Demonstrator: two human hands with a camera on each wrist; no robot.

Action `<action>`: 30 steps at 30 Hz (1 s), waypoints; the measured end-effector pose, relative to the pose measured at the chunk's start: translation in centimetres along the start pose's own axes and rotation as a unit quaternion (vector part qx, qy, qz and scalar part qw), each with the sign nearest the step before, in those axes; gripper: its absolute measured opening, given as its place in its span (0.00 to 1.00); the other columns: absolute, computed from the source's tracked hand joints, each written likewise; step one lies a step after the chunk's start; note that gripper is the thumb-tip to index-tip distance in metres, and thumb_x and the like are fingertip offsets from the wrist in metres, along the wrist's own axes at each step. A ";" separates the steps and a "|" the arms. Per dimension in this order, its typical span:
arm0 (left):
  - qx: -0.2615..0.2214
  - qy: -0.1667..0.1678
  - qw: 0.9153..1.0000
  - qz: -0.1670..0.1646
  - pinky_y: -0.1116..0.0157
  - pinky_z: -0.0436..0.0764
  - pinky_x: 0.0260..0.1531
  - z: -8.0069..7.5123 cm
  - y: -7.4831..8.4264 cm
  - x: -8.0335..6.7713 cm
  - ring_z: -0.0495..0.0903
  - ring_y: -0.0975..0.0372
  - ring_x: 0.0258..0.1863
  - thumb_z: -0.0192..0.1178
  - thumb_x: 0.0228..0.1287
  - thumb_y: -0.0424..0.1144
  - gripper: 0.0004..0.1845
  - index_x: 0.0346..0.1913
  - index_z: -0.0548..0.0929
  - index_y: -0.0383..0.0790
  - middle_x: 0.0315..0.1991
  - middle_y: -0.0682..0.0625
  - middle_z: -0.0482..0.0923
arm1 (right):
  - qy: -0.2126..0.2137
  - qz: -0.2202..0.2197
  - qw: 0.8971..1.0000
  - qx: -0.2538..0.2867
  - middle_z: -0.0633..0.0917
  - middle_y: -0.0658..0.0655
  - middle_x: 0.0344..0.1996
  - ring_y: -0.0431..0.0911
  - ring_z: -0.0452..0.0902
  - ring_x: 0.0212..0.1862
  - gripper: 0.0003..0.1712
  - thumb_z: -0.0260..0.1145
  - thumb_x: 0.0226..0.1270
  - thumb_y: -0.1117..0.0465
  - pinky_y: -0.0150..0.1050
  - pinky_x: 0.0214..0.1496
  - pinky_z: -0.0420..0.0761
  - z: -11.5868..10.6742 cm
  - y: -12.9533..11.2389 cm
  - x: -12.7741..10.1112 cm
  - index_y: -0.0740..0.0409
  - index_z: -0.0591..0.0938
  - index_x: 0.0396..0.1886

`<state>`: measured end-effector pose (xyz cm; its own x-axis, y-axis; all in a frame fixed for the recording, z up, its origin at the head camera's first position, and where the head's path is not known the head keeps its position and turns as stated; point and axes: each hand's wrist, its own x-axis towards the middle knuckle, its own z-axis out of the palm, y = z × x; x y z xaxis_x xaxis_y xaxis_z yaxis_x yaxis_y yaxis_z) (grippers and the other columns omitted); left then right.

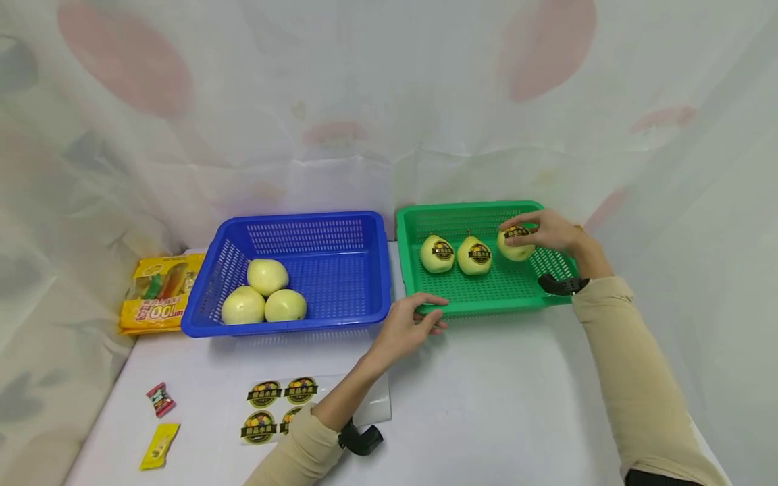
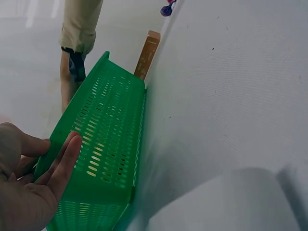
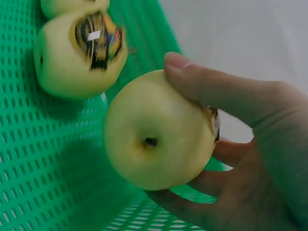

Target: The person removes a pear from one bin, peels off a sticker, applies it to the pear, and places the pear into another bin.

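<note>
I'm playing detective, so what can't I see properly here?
Head view: part of the white sticker sheet, behind the beige left sleeve.
Left wrist view: what the right hand holds, behind the green plastic basket.
Right wrist view: topmost round yellowish pear, cut by the top edge; black sticker below, its words blurred.

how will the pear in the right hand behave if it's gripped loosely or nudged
The pear would probably roll or wobble, given its rounded sides. Its smooth-looking skin might slip a little in the right hand. It is likely firm, since no dent shows beside the thumb.
</note>
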<state>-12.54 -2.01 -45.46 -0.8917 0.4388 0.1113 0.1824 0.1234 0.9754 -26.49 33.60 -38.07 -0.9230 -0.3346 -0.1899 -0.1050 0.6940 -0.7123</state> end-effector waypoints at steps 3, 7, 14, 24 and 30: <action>-0.006 0.000 1.000 0.000 0.41 0.93 0.47 0.0 -0.1 0.0 0.93 0.36 0.44 0.59 0.80 0.28 0.15 0.63 0.85 0.30 0.55 0.27 0.86 | -0.016 0.019 1.000 0.016 0.73 0.70 0.78 0.65 0.67 0.80 0.28 0.73 0.77 0.59 0.45 0.65 0.81 0.4 1.3 1.4 0.63 0.81 0.72; -0.011 -0.001 1.000 0.003 0.41 0.93 0.47 0.1 -0.1 0.0 0.92 0.34 0.45 0.59 0.80 0.27 0.15 0.64 0.84 0.28 0.56 0.26 0.86 | -0.021 0.028 0.999 0.028 0.72 0.73 0.79 0.67 0.66 0.80 0.29 0.73 0.76 0.62 0.47 0.67 0.81 1.2 2.5 2.2 0.66 0.79 0.73; -0.003 -0.002 1.000 0.003 0.39 0.93 0.46 0.1 0.0 -0.1 0.92 0.34 0.44 0.59 0.81 0.28 0.15 0.64 0.84 0.28 0.53 0.26 0.87 | -0.019 0.030 0.999 0.041 0.70 0.71 0.81 0.69 0.60 0.84 0.34 0.77 0.73 0.60 0.71 0.83 0.67 1.8 3.4 2.3 0.65 0.78 0.74; 0.000 -0.005 1.000 -0.001 0.39 0.93 0.47 0.0 0.0 -0.1 0.92 0.35 0.44 0.58 0.81 0.29 0.16 0.65 0.83 0.29 0.53 0.27 0.87 | -0.047 0.030 0.998 0.038 0.64 0.72 0.84 0.70 0.55 0.85 0.36 0.76 0.73 0.59 0.68 0.81 0.71 1.8 3.6 2.2 0.62 0.76 0.77; -0.004 -0.014 1.000 -0.005 0.39 0.93 0.49 -0.1 0.1 -0.1 0.92 0.34 0.46 0.58 0.82 0.29 0.16 0.66 0.82 0.28 0.55 0.26 0.85 | -0.008 0.024 0.999 0.043 0.68 0.70 0.82 0.69 0.60 0.84 0.34 0.76 0.74 0.58 0.68 0.80 0.73 2.1 4.0 2.3 0.62 0.78 0.75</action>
<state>-12.42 -2.11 -45.35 -0.8815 0.4621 0.0972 0.1708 0.1200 0.9780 -28.26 34.23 -42.76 -0.9202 -0.3130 -0.2353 -0.0281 0.6523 -0.7574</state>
